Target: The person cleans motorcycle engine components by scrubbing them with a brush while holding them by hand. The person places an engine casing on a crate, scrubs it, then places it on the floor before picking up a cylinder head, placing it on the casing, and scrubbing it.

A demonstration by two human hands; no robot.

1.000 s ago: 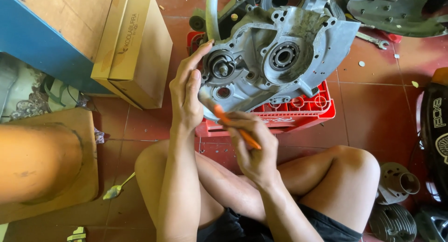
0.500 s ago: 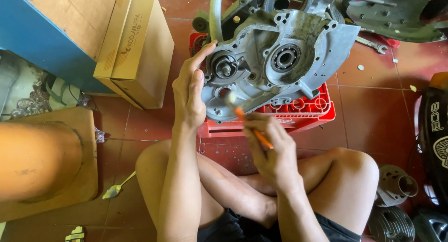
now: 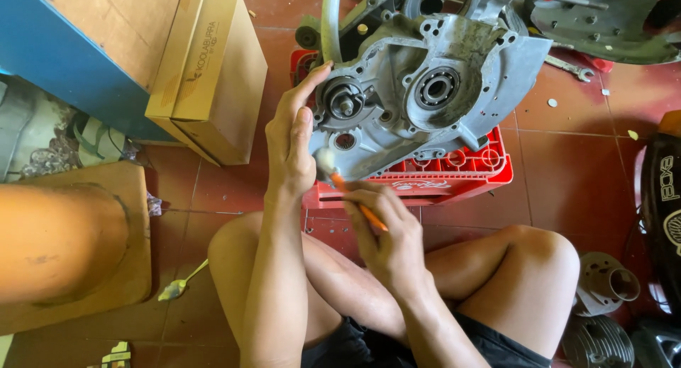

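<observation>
At the far left of the tiled floor I see a rounded orange panel lying on a tan board, with a blue-sided wooden box behind it. Just right of that box a tan cardboard carton rests on the floor, and a metal spoon lies on the tiles near my left knee.

My left hand is open, not clenched: the palm and extended fingers lie flat against the left edge of the grey engine casing, fingertips reaching up toward its top left corner. The casing stands tilted on the red plastic crate, overhanging the crate's rear edge; a geared shaft sits at its left side and a ball bearing near its centre.

My right hand is closed around the orange handle of a small brush, fingers pinching the handle near its lower end. The pale bristle tip touches the lower left corner of the casing, just beside my left palm (at the crate's front left corner).

Further right a spanner lies on the floor behind the crate. A finned cylinder stands near my right knee, and a black panel occupies the right edge.
</observation>
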